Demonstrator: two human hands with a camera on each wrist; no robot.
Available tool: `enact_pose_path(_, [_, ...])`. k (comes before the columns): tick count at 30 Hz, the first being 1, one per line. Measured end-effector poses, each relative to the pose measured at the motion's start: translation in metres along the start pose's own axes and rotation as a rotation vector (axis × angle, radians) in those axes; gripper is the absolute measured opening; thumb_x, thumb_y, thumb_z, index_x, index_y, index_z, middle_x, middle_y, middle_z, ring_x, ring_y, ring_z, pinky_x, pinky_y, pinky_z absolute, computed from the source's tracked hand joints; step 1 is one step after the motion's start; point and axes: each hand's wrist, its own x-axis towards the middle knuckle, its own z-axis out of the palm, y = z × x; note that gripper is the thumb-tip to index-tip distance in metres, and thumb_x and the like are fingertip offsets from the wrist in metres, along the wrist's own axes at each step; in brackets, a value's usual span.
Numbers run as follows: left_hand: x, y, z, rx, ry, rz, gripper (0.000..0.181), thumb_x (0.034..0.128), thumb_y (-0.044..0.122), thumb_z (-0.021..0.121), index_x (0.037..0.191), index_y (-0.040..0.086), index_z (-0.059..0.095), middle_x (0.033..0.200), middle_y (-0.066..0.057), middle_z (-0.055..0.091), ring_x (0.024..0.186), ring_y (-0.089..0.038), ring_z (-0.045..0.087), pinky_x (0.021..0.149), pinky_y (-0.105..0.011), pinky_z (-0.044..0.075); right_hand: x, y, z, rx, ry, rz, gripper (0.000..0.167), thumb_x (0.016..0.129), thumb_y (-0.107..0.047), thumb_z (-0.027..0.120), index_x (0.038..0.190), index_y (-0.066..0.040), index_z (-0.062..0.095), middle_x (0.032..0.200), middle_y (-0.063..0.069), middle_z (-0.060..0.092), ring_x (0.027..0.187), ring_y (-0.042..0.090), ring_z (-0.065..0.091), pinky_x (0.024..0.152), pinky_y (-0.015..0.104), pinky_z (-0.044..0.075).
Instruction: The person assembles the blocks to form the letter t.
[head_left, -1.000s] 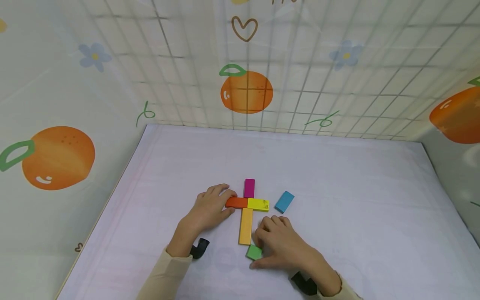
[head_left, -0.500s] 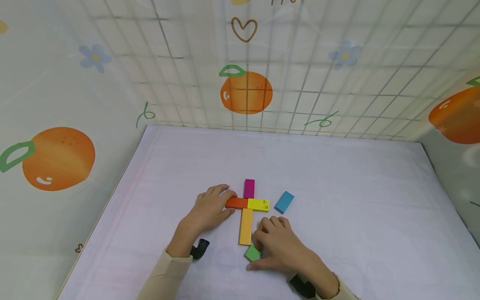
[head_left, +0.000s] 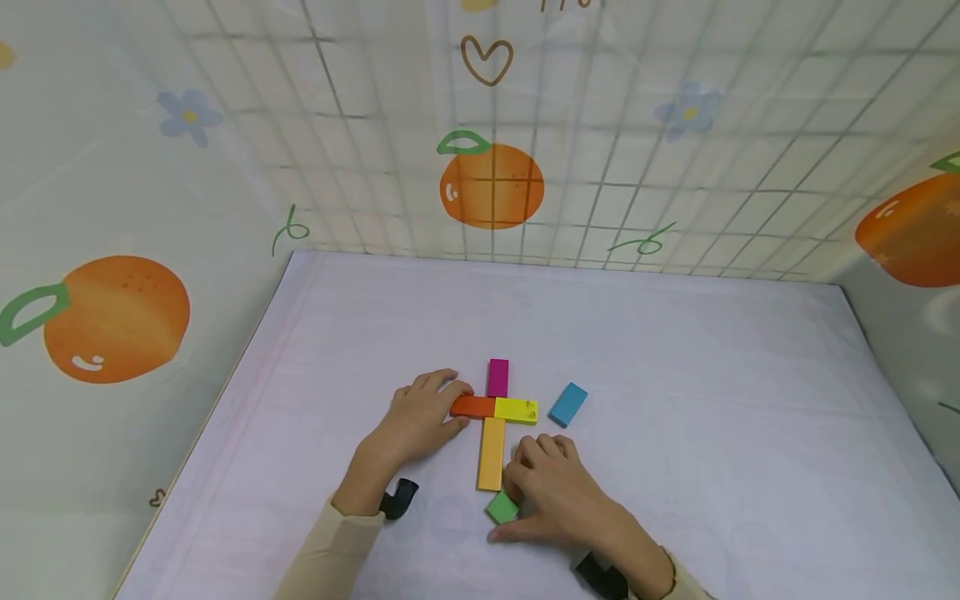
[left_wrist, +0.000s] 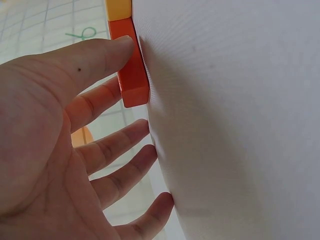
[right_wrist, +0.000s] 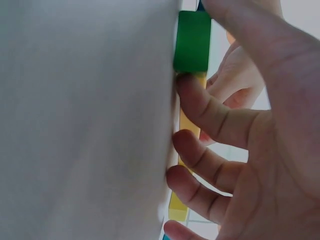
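Note:
My left hand (head_left: 423, 417) pinches the left end of a red block (head_left: 474, 407) between thumb and index finger; its other fingers spread onto the table. The red block meets a yellow block (head_left: 517, 411) end to end. Above their joint stands a magenta block (head_left: 498, 378), and below it a long orange-yellow block (head_left: 491, 454). My right hand (head_left: 562, 492) has its thumb and index finger on opposite sides of a small green block (head_left: 502, 507), just below the orange-yellow block's lower end. In the right wrist view the green block (right_wrist: 192, 42) sits at the index fingertip.
A blue block (head_left: 568, 405) lies apart, tilted, right of the yellow one. Black wrist-camera straps (head_left: 399, 498) show by both wrists. The white table (head_left: 675, 375) ends at a curtain (head_left: 600, 125) printed with oranges.
My right hand has slid slightly left with the green block, which has turned a little and shifted left below the orange-yellow block. The left hand stays on the red block.

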Motion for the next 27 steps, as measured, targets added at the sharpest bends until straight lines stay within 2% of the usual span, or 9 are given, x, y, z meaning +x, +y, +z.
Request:
enact_pose_path(14, [0.003,0.001,-0.003,0.004,0.002,0.025,0.041,0.0939,0.035,0.07,0.133,0.025,0.06,0.148,-0.008,0.046,0.135,-0.031,0.04,0.102,-0.059,0.038,-0.001,0.0,-0.003,0.006,0.016,0.006,0.05,0.071,-0.08,0.068,0.075,-0.032,0.052,0.095,-0.011,0.044,0.092,0.012,0.038,0.09,0.048,0.035])
enact_pose_path(21, [-0.002,0.0,-0.003,-0.009,-0.013,-0.003,0.042,0.0929,0.034,0.072,0.132,0.024,0.061,0.148,-0.009,0.046,0.135,-0.033,0.04,0.103,-0.06,0.037,-0.001,0.001,-0.003,0.043,0.017,-0.017,0.051,0.072,-0.082,0.065,0.081,-0.033,0.056,0.095,-0.014,0.045,0.091,0.009,0.039,0.091,0.045,0.036])
enact_pose_path(27, [-0.001,-0.001,-0.002,-0.01,0.002,0.017,0.04,0.0936,0.034,0.071,0.131,0.025,0.061,0.148,-0.008,0.046,0.135,-0.032,0.04,0.102,-0.059,0.038,-0.005,0.01,-0.017,0.101,-0.007,0.02,0.049,0.074,-0.078,0.068,0.089,-0.032,0.06,0.098,-0.016,0.049,0.096,0.008,0.046,0.094,0.048,0.038])
